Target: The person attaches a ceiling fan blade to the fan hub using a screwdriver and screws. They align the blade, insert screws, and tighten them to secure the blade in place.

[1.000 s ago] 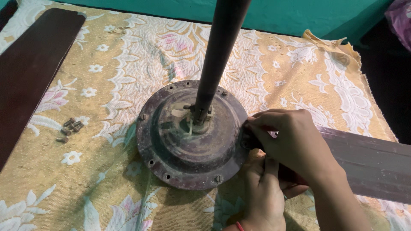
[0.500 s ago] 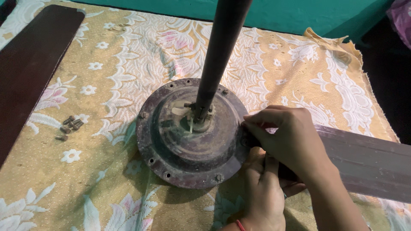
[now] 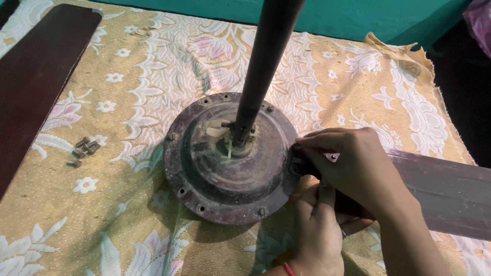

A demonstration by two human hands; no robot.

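Right beside the round, rusty dark metal fan motor housing [image 3: 230, 161], the right hand [image 3: 358, 168] pinches the grey-brown fan blade's [image 3: 445, 191] bracket; the left hand [image 3: 317, 230] grips underneath, fingers curled.

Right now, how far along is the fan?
Done: one blade lies loose at left, with screws piled beside it. In hand: right hand on top and left hand beneath grip a second blade at the motor hub rim. Left: the downrod is on the hub.
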